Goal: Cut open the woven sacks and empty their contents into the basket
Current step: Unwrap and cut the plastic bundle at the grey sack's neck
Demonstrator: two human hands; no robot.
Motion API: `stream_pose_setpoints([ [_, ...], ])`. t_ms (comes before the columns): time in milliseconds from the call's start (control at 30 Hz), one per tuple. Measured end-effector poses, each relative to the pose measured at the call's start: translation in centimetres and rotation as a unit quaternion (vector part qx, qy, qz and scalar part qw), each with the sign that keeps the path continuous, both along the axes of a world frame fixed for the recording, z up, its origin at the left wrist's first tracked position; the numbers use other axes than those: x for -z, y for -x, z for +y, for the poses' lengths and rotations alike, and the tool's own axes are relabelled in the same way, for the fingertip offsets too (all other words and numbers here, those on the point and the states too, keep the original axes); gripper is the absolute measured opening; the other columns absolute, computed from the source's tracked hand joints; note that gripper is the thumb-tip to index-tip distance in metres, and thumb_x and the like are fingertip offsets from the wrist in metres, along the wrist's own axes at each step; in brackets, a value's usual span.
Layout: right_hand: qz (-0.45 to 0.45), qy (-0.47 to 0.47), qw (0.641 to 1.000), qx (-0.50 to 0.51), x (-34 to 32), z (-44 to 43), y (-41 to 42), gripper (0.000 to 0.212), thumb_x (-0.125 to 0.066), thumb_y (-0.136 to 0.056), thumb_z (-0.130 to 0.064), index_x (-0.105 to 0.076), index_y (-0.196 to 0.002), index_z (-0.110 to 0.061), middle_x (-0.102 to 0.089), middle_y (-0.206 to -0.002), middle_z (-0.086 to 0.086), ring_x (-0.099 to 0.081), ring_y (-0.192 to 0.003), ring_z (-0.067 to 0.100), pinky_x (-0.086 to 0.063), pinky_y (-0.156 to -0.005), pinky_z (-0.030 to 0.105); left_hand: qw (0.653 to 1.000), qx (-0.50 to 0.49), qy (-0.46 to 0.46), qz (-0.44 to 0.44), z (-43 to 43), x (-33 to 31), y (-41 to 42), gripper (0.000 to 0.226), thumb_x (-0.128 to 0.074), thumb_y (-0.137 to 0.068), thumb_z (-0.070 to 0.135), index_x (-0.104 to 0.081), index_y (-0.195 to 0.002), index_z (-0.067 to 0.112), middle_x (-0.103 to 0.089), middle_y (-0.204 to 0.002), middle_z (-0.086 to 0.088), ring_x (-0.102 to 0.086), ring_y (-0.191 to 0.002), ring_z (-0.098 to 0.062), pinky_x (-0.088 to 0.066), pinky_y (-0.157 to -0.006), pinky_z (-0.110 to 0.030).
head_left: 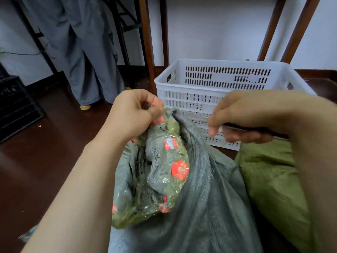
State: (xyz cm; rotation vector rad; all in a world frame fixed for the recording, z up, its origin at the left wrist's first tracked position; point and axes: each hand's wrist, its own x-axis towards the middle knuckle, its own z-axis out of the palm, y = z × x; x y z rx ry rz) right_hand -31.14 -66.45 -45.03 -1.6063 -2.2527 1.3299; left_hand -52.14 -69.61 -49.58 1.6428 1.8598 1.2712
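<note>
Drawing a clear packet [164, 172] out of the opened grey sack [209, 198], just short of the basket [200, 63].

Pinching the packet's gathered top in the curled fingers of the left hand [133, 110], likely to lift it free of the sack mouth and carry it to the white basket just behind. Holding the right hand [242, 115] close by, blurred, fingers curled over a dark strip; cannot tell whether gripping anything. Leaving a green sack [269, 176] alongside on the right, seemingly for later. Working low over a dark, glossy floor [54, 143], near pale walls and wooden legs, with a black crate [14, 106] at left and a person in a grey robe [82, 52] behind.
</note>
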Motion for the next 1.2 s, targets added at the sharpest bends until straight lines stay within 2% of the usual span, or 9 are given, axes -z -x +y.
stream_pose_setpoints([
  [267, 0.215, 0.049, 0.967, 0.127, 3.9, 0.8, 2.2, 0.049, -0.073, -0.073, -0.040, -0.061, -0.097, 0.001, -0.069, -0.073, 0.007, -0.026, -0.031, 0.003, -0.023, -0.031, 0.013, 0.991, 0.052, 0.020, -0.121, -0.3, -0.3, -0.9, 0.017, -0.060, -0.088, 0.000, -0.070, -0.098, 0.009, -0.062, -0.069, -0.008, -0.057, -0.064, -0.015, -0.047, -0.058, -0.018],
  [400, 0.284, 0.083, 0.946, 0.135, 6.2, 0.4, 3.7, 0.029, -0.072, -0.081, -0.018, -0.058, -0.094, 0.003, -0.047, -0.035, -0.006, -0.027, -0.027, 0.003, -0.022, -0.029, 0.013, 0.991, 0.059, 0.041, -0.117, -0.9, -0.7, -1.3, 0.019, -0.053, -0.085, -0.005, -0.070, -0.085, 0.003, -0.059, -0.066, -0.016, -0.053, -0.054, -0.014, -0.042, -0.048, -0.015],
  [567, 0.425, 0.087, 0.868, 0.242, 6.6, 2.1, 2.9, 0.020, -0.072, -0.080, -0.013, -0.055, -0.077, -0.002, -0.048, -0.041, -0.005, -0.027, -0.028, 0.002, -0.020, -0.028, 0.013, 0.979, 0.061, 0.144, -0.130, -1.6, -1.1, -0.6, 0.026, -0.057, -0.084, 0.024, -0.073, -0.074, 0.007, -0.061, -0.060, 0.000, -0.048, -0.049, -0.010, -0.037, -0.042, -0.016],
  [633, 0.432, 0.079, 0.865, 0.243, 6.7, 2.2, 2.7, 0.020, -0.073, -0.079, -0.014, -0.059, -0.085, -0.001, -0.053, -0.050, -0.001, -0.027, -0.028, 0.003, -0.020, -0.029, 0.013, 0.981, 0.031, 0.192, -0.002, -1.6, -1.3, -0.5, 0.034, -0.068, -0.082, 0.042, -0.074, -0.067, 0.013, -0.065, -0.064, 0.004, -0.048, -0.047, -0.008, -0.038, -0.046, -0.018],
  [733, 0.439, 0.076, 0.865, 0.231, 6.8, 2.2, 2.6, 0.019, -0.071, -0.082, -0.014, -0.062, -0.090, 0.001, -0.056, -0.055, 0.002, -0.029, -0.029, 0.003, -0.020, -0.029, 0.013, 0.978, -0.009, 0.090, 0.190, -1.8, -2.6, -1.3, 0.011, -0.078, -0.076, 0.019, -0.070, -0.075, 0.026, -0.071, -0.102, 0.002, -0.068, -0.076, -0.012, -0.052, -0.069, -0.025],
  [833, 0.442, 0.070, 0.866, 0.222, 6.8, 2.2, 2.9, 0.013, -0.070, -0.082, -0.012, -0.062, -0.084, -0.003, -0.056, -0.054, 0.001, -0.029, -0.029, 0.004, -0.019, -0.031, 0.013, 0.997, 0.002, -0.001, 0.075, -1.5, -3.7, -2.4, 0.041, -0.067, -0.082, -0.001, -0.065, -0.115, 0.022, -0.063, -0.116, 0.004, -0.071, -0.073, -0.018, -0.060, -0.057, -0.036],
  [900, 0.446, 0.050, 0.866, 0.223, 6.5, 2.0, 3.3, 0.012, -0.071, -0.082, -0.013, -0.063, -0.084, -0.004, -0.052, -0.052, 0.001, -0.028, -0.029, 0.004, -0.016, -0.032, 0.014, 0.993, 0.091, 0.072, -0.035, -1.4, -3.4, -3.7, 0.043, -0.070, -0.082, 0.001, -0.062, -0.119, 0.020, -0.063, -0.116, 0.000, -0.071, -0.077, -0.018, -0.059, -0.052, -0.034],
  [1033, 0.447, -0.041, 0.862, 0.234, 6.1, 1.1, 3.8, 0.012, -0.072, -0.081, -0.011, -0.064, -0.072, -0.008, -0.046, -0.034, -0.008, -0.033, -0.026, 0.002, -0.023, -0.030, 0.015, 0.977, 0.101, 0.177, 0.061, -0.7, -0.9, -4.9, 0.052, -0.086, -0.063, 0.035, -0.062, -0.103, 0.013, -0.066, -0.093, -0.006, -0.062, -0.062, -0.019, -0.051, -0.055, -0.033],
  [1200, 0.300, -0.256, 0.893, 0.218, 6.7, 1.7, 4.9, 0.022, -0.076, -0.078, -0.027, -0.065, -0.059, -0.027, -0.064, -0.055, -0.007, -0.059, -0.052, 0.007, -0.054, -0.058, 0.029, 0.975, 0.016, 0.166, 0.145, -0.1, -1.2, -4.9, 0.044, -0.084, -0.061, 0.046, -0.062, -0.068, 0.009, -0.054, -0.058, 0.003, -0.046, -0.053, -0.010, -0.042, -0.055, -0.029],
])
